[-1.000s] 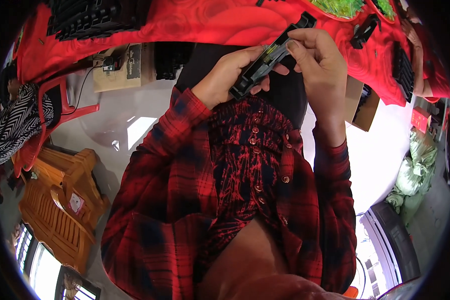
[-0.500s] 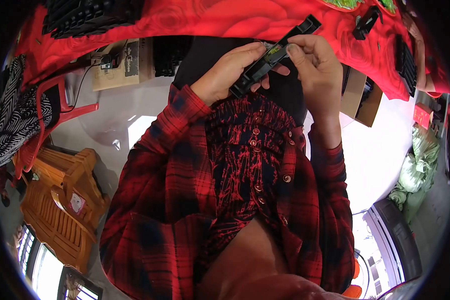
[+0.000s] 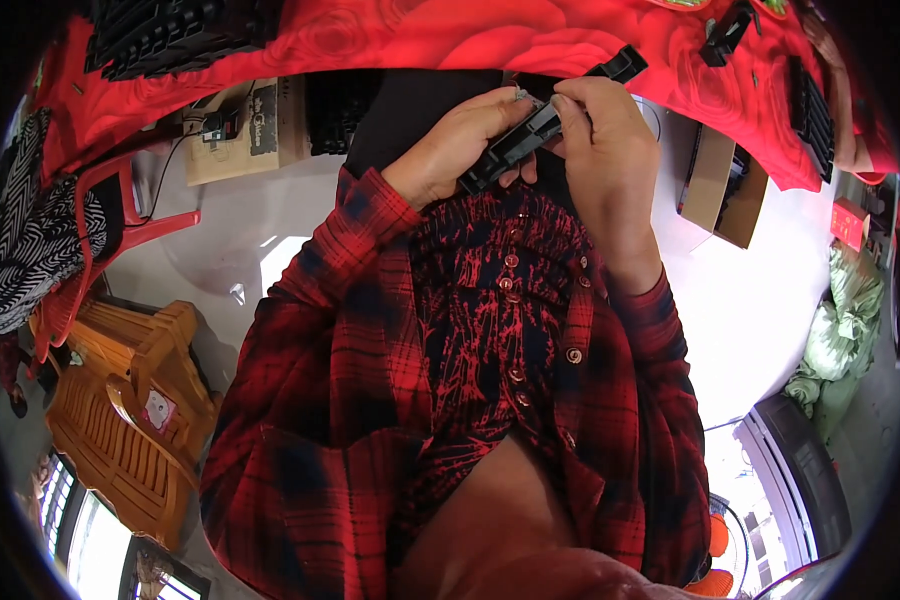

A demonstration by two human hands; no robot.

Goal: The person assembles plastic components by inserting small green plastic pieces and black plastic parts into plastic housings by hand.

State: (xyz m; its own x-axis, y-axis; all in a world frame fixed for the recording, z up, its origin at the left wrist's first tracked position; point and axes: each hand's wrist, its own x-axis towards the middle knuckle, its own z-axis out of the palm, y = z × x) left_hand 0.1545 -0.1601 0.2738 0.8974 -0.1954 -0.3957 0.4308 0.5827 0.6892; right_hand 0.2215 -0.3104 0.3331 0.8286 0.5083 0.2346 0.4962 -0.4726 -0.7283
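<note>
Bar (image 3: 515, 147), left fingers (image 3: 494, 105) clasping, right fingers (image 3: 592, 96) pinching

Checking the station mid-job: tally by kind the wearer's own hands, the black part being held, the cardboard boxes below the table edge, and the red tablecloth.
Wearer's hands: 2
Black part: 1
Cardboard boxes: 2
Red tablecloth: 1
Total: 6

The black part (image 3: 511, 150) fills the gap between my left hand (image 3: 454, 143) and right hand (image 3: 613, 140). Rightward of it I have open space toward the cardboard box (image 3: 708, 182); just ahead, the red-covered table (image 3: 400, 38) limits me.
</note>
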